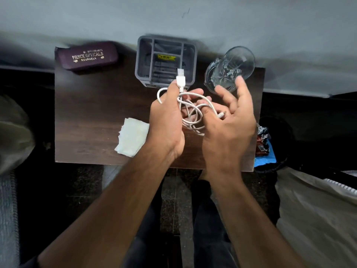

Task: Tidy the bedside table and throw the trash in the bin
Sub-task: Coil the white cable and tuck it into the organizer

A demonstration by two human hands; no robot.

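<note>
Over the dark wooden bedside table (87,113), my left hand (168,120) grips a white USB cable (191,111) near its plug, which points up toward the grey organiser (166,60). The cable's loops hang between both hands. My right hand (229,120) has its fingers spread, the cable's small end lying against its thumb and palm. A crumpled white tissue (132,137) lies on the table just left of my left wrist. To the table's right stands a black bin (276,144) with wrappers and a blue liner inside.
A maroon spectacle case (87,58) lies at the back left corner. A clear drinking glass (229,68) stands at the back right, just beyond my right fingertips. Bedding shows at the left and right edges. A grey wall runs behind.
</note>
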